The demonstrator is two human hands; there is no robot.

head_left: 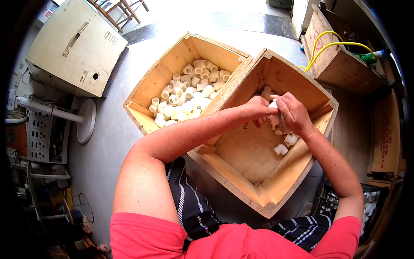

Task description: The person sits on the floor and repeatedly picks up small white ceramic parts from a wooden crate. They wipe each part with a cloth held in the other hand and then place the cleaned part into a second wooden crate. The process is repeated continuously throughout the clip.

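My left hand (260, 108) and my right hand (292, 113) meet over the right wooden box (245, 162). Between their fingers is a white plastic pipe fitting (273, 105), partly covered by the fingers. Below my right hand, some white fittings lie against the box's right wall, among them an elbow fitting (280, 149) near the floor's middle. Another pale fitting (267, 92) shows just beyond my hands. The left wooden box (161, 73) stands against the right one and holds a heap of white plastic elbow fittings (190, 92). My left forearm crosses over its near corner.
A cream metal cabinet (74, 45) stands at the far left, with a white round-based stand (86, 121) below it. At the right are a wooden crate (347, 61) with a yellow cable (326, 45) and a black plastic crate (328, 197) holding white parts.
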